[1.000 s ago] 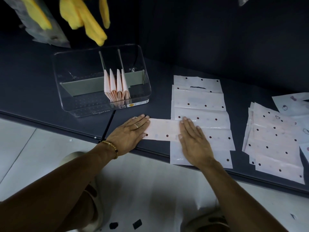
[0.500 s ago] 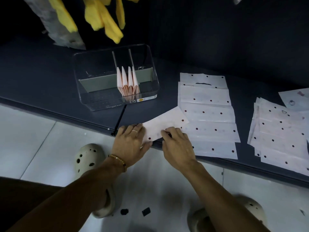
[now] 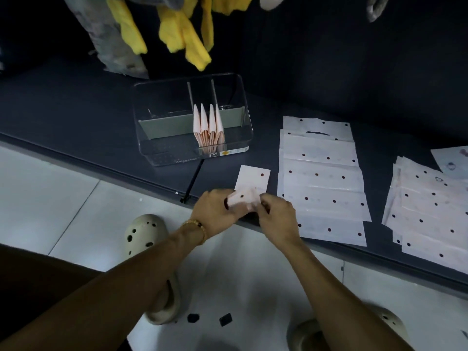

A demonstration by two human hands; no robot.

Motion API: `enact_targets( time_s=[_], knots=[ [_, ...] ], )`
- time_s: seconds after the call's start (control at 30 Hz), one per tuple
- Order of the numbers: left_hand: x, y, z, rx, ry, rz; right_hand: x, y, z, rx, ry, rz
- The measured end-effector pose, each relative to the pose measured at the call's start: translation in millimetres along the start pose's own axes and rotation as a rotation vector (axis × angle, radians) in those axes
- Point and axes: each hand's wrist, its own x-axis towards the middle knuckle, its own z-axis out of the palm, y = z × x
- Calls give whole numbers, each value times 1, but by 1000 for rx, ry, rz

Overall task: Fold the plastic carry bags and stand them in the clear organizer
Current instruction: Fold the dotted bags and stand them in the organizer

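Four folded bags (image 3: 208,127) stand in the organizer (image 3: 162,150) beyond us, our left hand (image 3: 215,214) and right hand (image 3: 277,216) pinch the fifth bag (image 3: 250,184) mid-fold, and two stacks (image 3: 321,181) wait to our right.

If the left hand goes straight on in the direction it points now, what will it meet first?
The left hand points right, toward the right hand, and both pinch the same folded bag. It would probably meet the right hand's fingers first, though motion blur hides the exact gap.
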Motion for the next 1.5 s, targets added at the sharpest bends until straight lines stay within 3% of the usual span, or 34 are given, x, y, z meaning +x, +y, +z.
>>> enact_targets(
  time_s=[0.07,0.27,0.6,0.67,0.77,0.83,0.93,1.1,1.17,1.33,1.5],
  knots=[
    [6,-1,1,-161,-67,-77,10,3,-4,124,-7,146],
    [26,-5,14,87,-12,-247,24,5,0,188,44,338],
    [38,-2,21,362,92,-340,53,3,-4,23,-59,356],
    [38,-4,19,430,135,-282,58,2,-4,-12,-73,371],
    [40,-9,16,440,144,-25,63,1,-3,-38,-84,380],
    [44,-9,14,465,29,168,64,0,-3,-50,-83,381],
    [49,-11,14,620,-111,317,62,-2,-5,-93,-76,330],
    [43,-11,20,636,-59,283,30,5,-12,-361,263,-71],
    [38,-12,22,602,-2,243,13,15,-10,-425,322,-152],
    [28,-13,25,611,23,216,-13,43,5,-468,88,-148],
    [32,-9,25,742,0,340,-11,48,8,-431,53,-120]
  ],
)
